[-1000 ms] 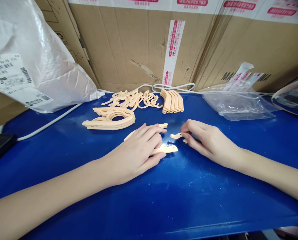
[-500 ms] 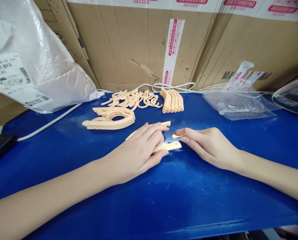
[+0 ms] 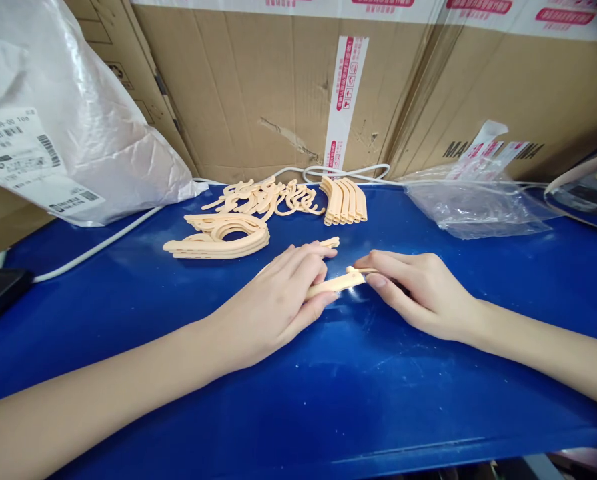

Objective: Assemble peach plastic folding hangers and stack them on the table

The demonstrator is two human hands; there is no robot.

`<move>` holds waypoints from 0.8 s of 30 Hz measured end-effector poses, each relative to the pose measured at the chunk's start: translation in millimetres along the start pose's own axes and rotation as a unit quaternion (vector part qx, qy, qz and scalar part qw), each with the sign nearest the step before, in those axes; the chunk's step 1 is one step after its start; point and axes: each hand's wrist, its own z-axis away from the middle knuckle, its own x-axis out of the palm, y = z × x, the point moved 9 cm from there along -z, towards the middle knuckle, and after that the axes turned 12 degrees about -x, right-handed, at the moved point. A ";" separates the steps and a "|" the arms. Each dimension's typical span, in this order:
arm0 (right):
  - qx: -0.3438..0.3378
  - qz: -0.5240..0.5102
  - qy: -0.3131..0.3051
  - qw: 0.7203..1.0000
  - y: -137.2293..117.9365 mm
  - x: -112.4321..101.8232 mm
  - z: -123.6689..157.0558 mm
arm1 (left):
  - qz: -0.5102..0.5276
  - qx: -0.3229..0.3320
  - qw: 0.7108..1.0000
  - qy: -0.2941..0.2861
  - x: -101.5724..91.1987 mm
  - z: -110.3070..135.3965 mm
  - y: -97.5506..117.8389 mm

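Note:
My left hand (image 3: 278, 303) lies over a peach plastic hanger piece (image 3: 335, 283) on the blue table (image 3: 328, 400), thumb and fingers closed around it. One arm of the piece pokes out past my fingertips. My right hand (image 3: 418, 290) pinches a small peach hook part (image 3: 358, 270) and holds it against the end of that piece. Both hands meet near the table's middle.
Behind the hands lie a stack of curved hanger pieces (image 3: 218, 237), a heap of small hooks (image 3: 268, 197) and a row of bars (image 3: 345, 200). A white plastic bag (image 3: 68, 120) sits far left, clear bags (image 3: 473, 200) far right, cardboard boxes (image 3: 288, 87) and a white cable (image 3: 98, 247) behind.
My right hand moved left with the small hook part until it touches the end of the piece. My left hand raised that end slightly.

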 end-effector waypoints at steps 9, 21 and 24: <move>0.010 -0.021 -0.006 1.000 2.4 4.3 0.9 | -0.021 0.002 1.000 0.007 2.2 -1.3 -2.2; 0.039 -0.042 0.010 0.998 5.1 1.8 -1.7 | -0.088 0.027 0.996 0.011 3.6 0.4 3.6; 0.058 -0.066 0.004 0.996 9.2 3.8 -0.7 | -0.085 0.029 0.996 0.015 3.9 -0.2 3.6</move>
